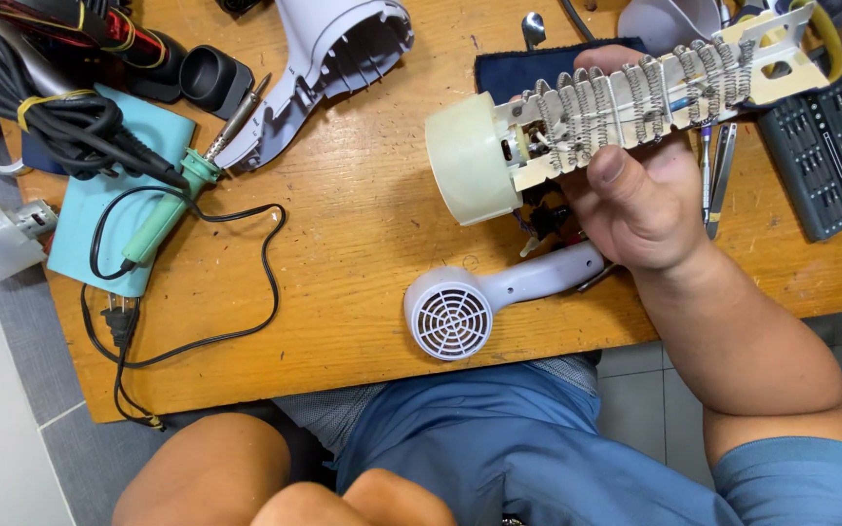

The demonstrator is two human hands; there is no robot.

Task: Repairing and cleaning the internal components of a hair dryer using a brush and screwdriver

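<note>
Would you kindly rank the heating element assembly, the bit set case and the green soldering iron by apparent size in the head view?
1. Heating element assembly, in the right hand, nearer the camera, so flattered.
2. Soldering iron and bit set case: too alike to rank.

Bright, even light; sharp, soft shadows.

There is a single view, taken from a camera on the person's head and pointed almost straight down. It looks over the person's own lap and blue shirt at the bottom edge onto the scuffed wooden bench [363,205], whose near edge runs slanted across the frame, so the view is slightly turned. The camera sits close: the bench fills most of the picture, with grey floor tiles [12,419] showing at the left and lower right. The right hand [640,200] rises towards the lens and looks large; the left hand [363,502] is cut by the bottom edge.
</note>
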